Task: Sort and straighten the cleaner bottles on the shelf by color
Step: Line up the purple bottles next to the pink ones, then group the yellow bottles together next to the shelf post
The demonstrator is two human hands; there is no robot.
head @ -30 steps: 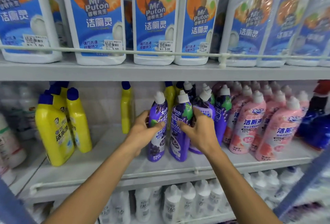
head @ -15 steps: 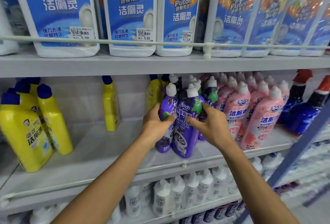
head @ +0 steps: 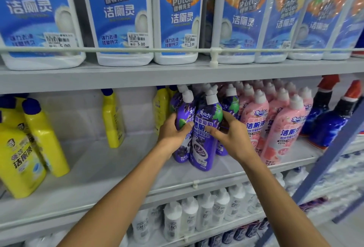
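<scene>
Two purple cleaner bottles with white caps stand at the front of the middle shelf (head: 98,170). My left hand (head: 173,132) grips the left purple bottle (head: 182,148) from its left side. My right hand (head: 230,134) grips the front purple bottle (head: 204,148) from its right, thumb across the label. More purple bottles (head: 229,107) stand behind them. Pink bottles (head: 279,128) fill the shelf just to the right. Yellow bottles with blue caps stand far left (head: 39,136), one alone at the back (head: 112,120), more behind my left hand (head: 160,107).
Large white Mr Puton bottles (head: 122,16) line the upper shelf behind a wire rail (head: 213,54). Dark blue spray bottles with red triggers (head: 331,122) stand at the right end. White bottles (head: 189,215) fill the lower shelf. A blue upright post (head: 325,170) crosses the right side.
Both hands have kept hold of the two front purple bottles and drawn them closer together. My view has shifted left and nearer the shelf.
</scene>
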